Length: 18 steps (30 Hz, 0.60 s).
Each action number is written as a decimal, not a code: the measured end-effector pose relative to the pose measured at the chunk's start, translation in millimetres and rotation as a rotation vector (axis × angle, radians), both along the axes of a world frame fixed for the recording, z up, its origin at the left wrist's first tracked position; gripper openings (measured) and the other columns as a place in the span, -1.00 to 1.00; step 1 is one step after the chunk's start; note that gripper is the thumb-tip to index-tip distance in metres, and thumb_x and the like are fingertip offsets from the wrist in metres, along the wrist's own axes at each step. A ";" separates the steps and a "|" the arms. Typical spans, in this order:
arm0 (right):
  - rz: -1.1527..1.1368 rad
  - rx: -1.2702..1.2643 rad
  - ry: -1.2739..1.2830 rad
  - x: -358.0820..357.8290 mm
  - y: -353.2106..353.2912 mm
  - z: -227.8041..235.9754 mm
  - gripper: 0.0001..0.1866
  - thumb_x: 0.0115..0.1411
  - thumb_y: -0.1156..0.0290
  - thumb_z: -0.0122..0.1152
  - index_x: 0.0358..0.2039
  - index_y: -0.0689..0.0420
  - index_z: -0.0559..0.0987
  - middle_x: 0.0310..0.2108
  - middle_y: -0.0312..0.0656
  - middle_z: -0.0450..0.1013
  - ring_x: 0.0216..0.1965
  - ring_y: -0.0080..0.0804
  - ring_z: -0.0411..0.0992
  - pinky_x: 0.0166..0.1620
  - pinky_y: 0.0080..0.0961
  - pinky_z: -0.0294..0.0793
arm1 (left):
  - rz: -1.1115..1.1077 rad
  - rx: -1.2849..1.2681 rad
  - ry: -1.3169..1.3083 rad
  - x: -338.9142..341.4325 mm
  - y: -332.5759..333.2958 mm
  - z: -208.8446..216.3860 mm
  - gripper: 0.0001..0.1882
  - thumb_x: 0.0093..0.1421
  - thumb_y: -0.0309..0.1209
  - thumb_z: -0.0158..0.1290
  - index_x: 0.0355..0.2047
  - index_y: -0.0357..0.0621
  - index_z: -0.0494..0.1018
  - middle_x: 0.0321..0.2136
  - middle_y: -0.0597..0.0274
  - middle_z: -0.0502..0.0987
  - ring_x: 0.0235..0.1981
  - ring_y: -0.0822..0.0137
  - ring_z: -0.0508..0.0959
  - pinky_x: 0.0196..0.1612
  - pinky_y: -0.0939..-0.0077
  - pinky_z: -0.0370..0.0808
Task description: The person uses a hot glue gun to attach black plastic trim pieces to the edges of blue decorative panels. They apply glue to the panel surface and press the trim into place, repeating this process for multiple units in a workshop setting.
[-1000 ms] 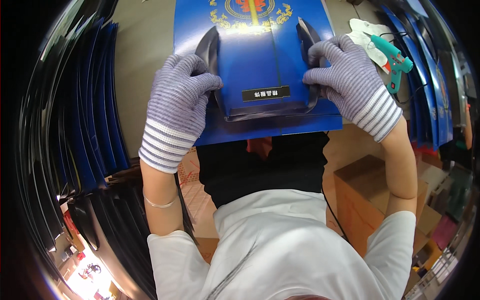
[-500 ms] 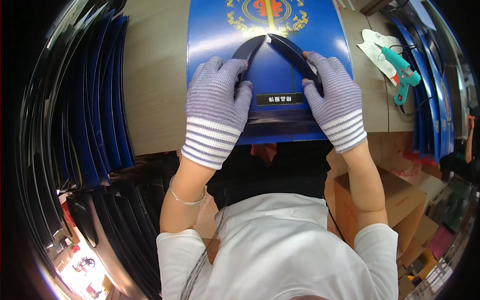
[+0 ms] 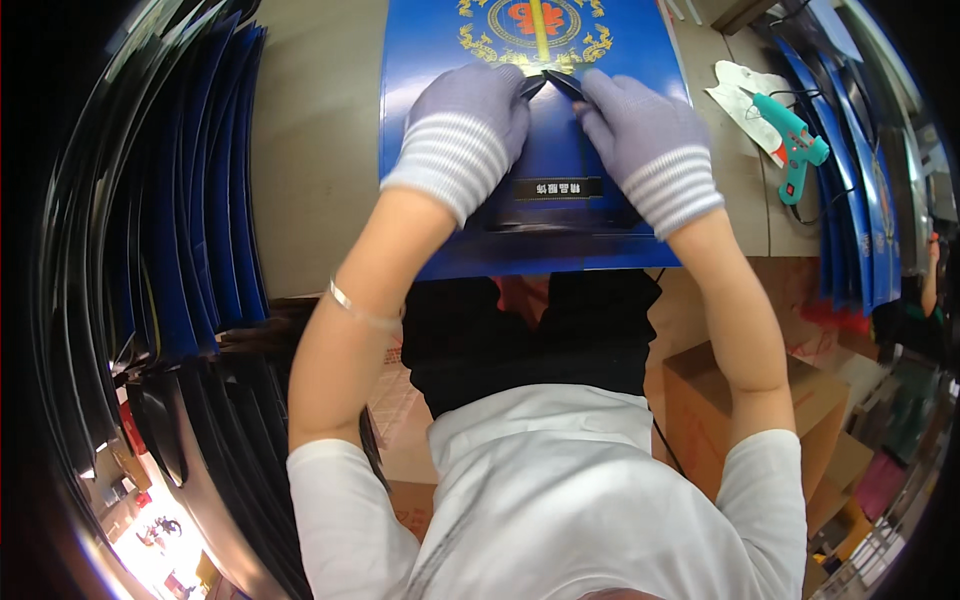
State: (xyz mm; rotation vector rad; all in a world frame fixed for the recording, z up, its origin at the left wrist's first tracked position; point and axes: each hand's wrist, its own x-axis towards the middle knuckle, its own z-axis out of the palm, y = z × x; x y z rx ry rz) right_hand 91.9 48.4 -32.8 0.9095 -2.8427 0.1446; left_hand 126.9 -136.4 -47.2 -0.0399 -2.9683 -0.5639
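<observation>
A large blue printed sheet (image 3: 415,60) with a gold and red emblem lies before me on the worktable. On it are two curved black strips (image 3: 562,84), set like a collar, whose tips meet just below the emblem. My left hand (image 3: 465,120), in a striped knit glove, is closed around the left strip near its tip. My right hand (image 3: 640,125), gloved alike, grips the right strip, with thumb and fingers close to the meeting point. The hands hide most of both strips. Below them sits a small black label (image 3: 558,188) with pale lettering.
To the right, a teal glue gun (image 3: 800,145) rests by a white scrap (image 3: 745,95) on the table (image 3: 310,130). Blue and black folded sheets (image 3: 215,190) stand stacked at left, with more blue sheets (image 3: 868,180) at right. A cardboard box (image 3: 755,400) stands below right.
Both hands have slid away from me along the black strips, up to their tips, and come closer together. The blue sheet has shifted slightly.
</observation>
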 end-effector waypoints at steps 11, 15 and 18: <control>-0.016 -0.023 -0.117 -26.8 -9.8 -5.8 -0.72 0.28 0.14 0.10 -0.10 0.00 0.49 -0.24 -0.07 0.58 -0.20 0.02 0.55 -0.12 -0.12 0.52 | 0.100 -0.129 -0.284 -29.4 16.4 18.3 -0.59 0.27 -0.02 -0.04 -0.08 0.02 0.59 -0.23 0.03 0.64 -0.16 -0.02 0.62 -0.04 0.09 0.55; 0.026 0.113 -0.106 -31.1 -16.5 4.0 -0.68 0.31 0.08 0.04 -0.05 -0.06 0.52 -0.25 -0.06 0.60 -0.22 0.01 0.56 -0.13 -0.10 0.54 | 0.100 -0.252 -0.374 -36.0 22.6 23.8 -0.63 0.28 -0.05 -0.04 -0.12 0.07 0.61 -0.21 0.07 0.64 -0.17 0.00 0.63 -0.05 0.09 0.57; -0.002 0.176 -0.136 -37.7 -27.0 5.6 -0.65 0.32 0.04 -0.02 -0.02 -0.10 0.56 -0.27 -0.06 0.60 -0.24 0.00 0.57 -0.14 -0.09 0.57 | 0.091 -0.291 -0.359 -41.6 22.8 20.4 -0.63 0.29 -0.05 -0.05 -0.13 0.07 0.62 -0.19 0.08 0.64 -0.17 0.01 0.64 -0.07 0.09 0.58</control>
